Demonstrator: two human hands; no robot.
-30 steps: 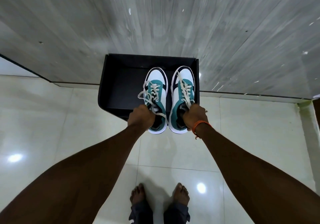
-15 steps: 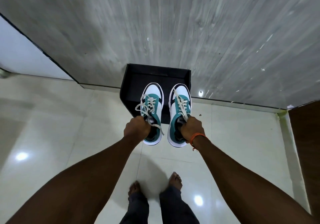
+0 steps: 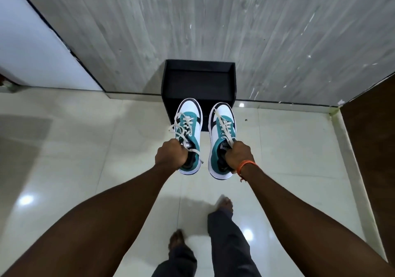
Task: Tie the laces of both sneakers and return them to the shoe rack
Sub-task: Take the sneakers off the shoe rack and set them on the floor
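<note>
Two white, teal and black sneakers hang in the air, toes pointing away from me. My left hand (image 3: 171, 154) grips the left sneaker (image 3: 189, 125) at its heel opening; its cream laces loop loosely off the left side. My right hand (image 3: 238, 156), with an orange band at the wrist, grips the right sneaker (image 3: 222, 127) the same way, and its laces run straight up the tongue. The black shoe rack (image 3: 199, 80) stands on the floor against the wall, just beyond the toes, with its shelf bare.
A grey wood-grain wall (image 3: 213, 20) rises behind the rack. A white door panel (image 3: 32, 45) stands at the left and a dark brown panel (image 3: 372, 127) at the right. My bare feet (image 3: 223, 205) are on the glossy cream tile floor (image 3: 96, 148).
Both sneakers have come off the rack's shelf and back toward me, held higher. I have stepped away from the rack, which looks smaller and farther. One foot is mid-step.
</note>
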